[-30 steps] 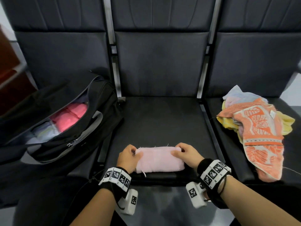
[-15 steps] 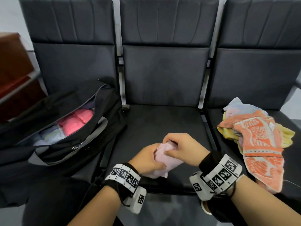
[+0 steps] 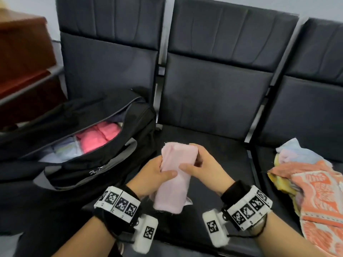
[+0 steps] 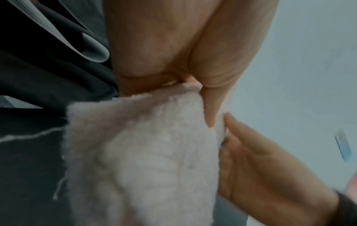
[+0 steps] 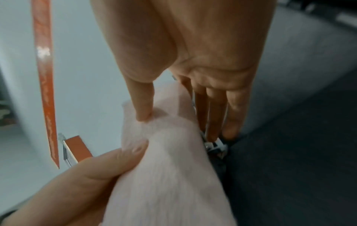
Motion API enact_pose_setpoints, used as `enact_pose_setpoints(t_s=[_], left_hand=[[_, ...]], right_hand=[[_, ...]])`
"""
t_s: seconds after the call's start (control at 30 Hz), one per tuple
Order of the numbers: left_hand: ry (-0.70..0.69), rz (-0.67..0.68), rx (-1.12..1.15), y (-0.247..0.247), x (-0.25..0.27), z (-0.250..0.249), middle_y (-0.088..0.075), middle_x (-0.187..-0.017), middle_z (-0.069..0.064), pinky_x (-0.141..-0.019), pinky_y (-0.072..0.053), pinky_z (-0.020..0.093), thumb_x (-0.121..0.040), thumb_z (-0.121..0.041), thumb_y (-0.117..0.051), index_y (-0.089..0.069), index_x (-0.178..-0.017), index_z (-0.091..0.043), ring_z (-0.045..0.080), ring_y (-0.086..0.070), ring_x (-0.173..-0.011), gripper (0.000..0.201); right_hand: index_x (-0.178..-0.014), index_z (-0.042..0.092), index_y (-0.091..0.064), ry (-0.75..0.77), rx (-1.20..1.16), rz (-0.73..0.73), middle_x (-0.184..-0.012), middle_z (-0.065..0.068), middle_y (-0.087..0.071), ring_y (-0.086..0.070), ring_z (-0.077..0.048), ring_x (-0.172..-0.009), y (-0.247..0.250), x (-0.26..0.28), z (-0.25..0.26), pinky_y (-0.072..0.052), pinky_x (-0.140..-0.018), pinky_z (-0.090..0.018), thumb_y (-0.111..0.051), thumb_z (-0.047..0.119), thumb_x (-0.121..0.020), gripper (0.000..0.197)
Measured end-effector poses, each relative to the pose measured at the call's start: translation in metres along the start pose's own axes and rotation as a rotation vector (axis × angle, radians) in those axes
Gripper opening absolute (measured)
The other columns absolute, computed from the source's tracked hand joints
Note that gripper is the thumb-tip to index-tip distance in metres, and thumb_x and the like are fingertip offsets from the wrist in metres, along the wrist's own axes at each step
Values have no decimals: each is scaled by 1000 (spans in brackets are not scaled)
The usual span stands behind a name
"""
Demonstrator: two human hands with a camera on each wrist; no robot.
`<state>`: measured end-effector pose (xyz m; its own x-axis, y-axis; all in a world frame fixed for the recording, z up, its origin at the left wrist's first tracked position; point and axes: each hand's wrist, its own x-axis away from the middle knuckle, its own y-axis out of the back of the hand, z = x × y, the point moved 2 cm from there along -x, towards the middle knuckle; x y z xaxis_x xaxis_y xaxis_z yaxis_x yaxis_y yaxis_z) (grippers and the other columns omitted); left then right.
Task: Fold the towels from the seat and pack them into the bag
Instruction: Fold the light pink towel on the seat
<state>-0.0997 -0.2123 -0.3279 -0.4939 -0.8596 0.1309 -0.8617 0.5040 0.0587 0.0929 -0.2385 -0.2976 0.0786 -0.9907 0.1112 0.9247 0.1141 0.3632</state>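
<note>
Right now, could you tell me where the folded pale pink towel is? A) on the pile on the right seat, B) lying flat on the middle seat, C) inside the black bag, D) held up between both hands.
D: the pale pink towel is lifted off the seat, with the left hand and the right hand each gripping a side.

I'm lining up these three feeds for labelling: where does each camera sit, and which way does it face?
Head: on the head, facing down and forward at seats, bag; both hands, forearms show.
Left wrist: along left hand to pink towel.
Right wrist: along right hand to the towel.
Shared: both hands gripping the towel.
</note>
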Motion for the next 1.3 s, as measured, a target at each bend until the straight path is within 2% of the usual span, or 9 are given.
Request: enact_pose_setpoints(t_s=[0.13, 0.5, 0.6, 0.7, 0.8, 0.97, 1.13, 1.23, 1.3], left_hand=[[6, -113, 213, 48, -7, -2, -71, -122, 12, -98, -54, 53, -85, -17, -72, -57, -132, -13, 30, -69, -113, 49], [38, -401, 580, 202, -38, -3, -71, -122, 14, -81, -60, 39, -89, 3, -64, -55, -134, -8, 31, -70, -109, 47], [146, -515, 675, 232, -49, 13, -74, -116, 12, -75, -61, 36, -94, 0, -60, -56, -134, -6, 27, -73, -102, 41], [323, -639, 740, 246, -59, 36, -73, -110, 15, -75, -57, 39, -97, -5, -60, -56, -134, 0, 29, -70, -96, 38], [472, -635, 760, 246, -68, 54, -69, -116, 23, -83, -54, 42, -98, -8, -60, -56, -132, 5, 35, -67, -101, 37], [558, -638, 729, 237, -80, 69, -63, -129, 26, -103, -48, 50, -99, -9, -60, -53, -135, 6, 40, -61, -120, 40], [520, -708, 782, 237, -92, 77, -60, -134, 23, -111, -43, 51, -100, -11, -58, -50, -140, 2, 38, -58, -125, 43], [482, -732, 787, 238, -99, 70, -60, -134, 22, -109, -44, 49, -99, -8, -57, -48, -140, 2, 35, -57, -125, 43], [493, -721, 745, 240, -105, 64, -60, -131, 21, -108, -45, 50, -97, -6, -57, -48, -139, 1, 35, -57, -123, 44]], right_hand=[[-127, 22, -59, 9, -63, 92, -117, 3, -71, -69, -13, -106, -36, -46, 23, -58, -91, -43, -76, 27, -85, 45], [-120, 9, -62, 65, 105, 154, -113, -7, -69, -66, -27, -106, -137, -212, 113, -53, -95, -46, -69, 14, -90, 31], [-140, 13, -51, 219, 414, 80, -136, -5, -56, -52, -21, -127, -143, -249, 126, -40, -109, -32, -66, 19, -92, 50], [-150, 18, -39, 361, 842, -4, -158, -9, -30, -21, -30, -148, -133, -284, 127, -22, -121, -39, -62, 27, -94, 61], [-154, 30, -26, 122, 1028, 52, -165, -8, -11, -6, -38, -151, -120, -314, 106, -18, -120, -53, -56, 36, -96, 65], [-155, 32, -23, -102, 922, 206, -157, -17, -26, -40, -38, -137, -104, -325, 65, -37, -113, -38, -56, 17, -91, 74], [-157, 34, -1, -126, 812, 92, -101, -12, -65, -63, -22, -79, -92, -317, 41, -45, -63, -28, -55, -1, -79, 101], [-158, 25, -13, -174, 688, 17, -125, -11, -63, -64, -28, -105, -87, -320, 35, -46, -80, -27, -67, 16, -85, 91], [-146, 14, -44, -155, 676, 39, -132, -9, -62, -57, -30, -123, -90, -324, 43, -44, -91, -27, -73, 32, -86, 69]])
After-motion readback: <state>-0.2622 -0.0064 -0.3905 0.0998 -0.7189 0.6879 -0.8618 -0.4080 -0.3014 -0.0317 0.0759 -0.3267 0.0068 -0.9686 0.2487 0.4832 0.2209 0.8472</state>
